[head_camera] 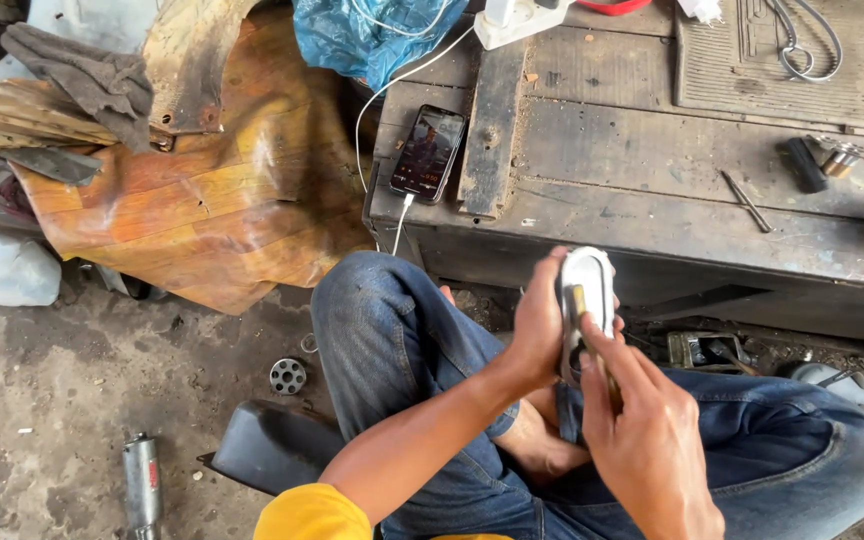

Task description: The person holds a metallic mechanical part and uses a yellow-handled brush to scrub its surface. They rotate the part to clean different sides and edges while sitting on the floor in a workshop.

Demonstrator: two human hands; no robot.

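Left hand (pixel 537 325) gripped the oval metal part (pixel 587 300) from its left side, fingers wrapped round the edge, holding it upright over the lap. Right hand (pixel 642 440) came in from below, fingers pinched narrow on a thin brass-coloured tool (pixel 580 305) laid against the part's face (tip hidden by the thumb).

Just beyond the hands stood the dark wooden worktop (pixel 652 220), its front edge close above the knees, so little room fwd. On it: a phone (pixel 428 152) w/ white cable near the left corner, a thin rod (pixel 747 200), a black-handled tool (pixel 805 165) and a rubber mat (pixel 802 70) further back.

To the left, bare concrete floor (pixel 72 400) gave open room, w/ a small round gear (pixel 288 376), a metal cylinder (pixel 142 480) and a curled sheet of wood-pattern flooring (pixel 212 200) well apart from the hands.
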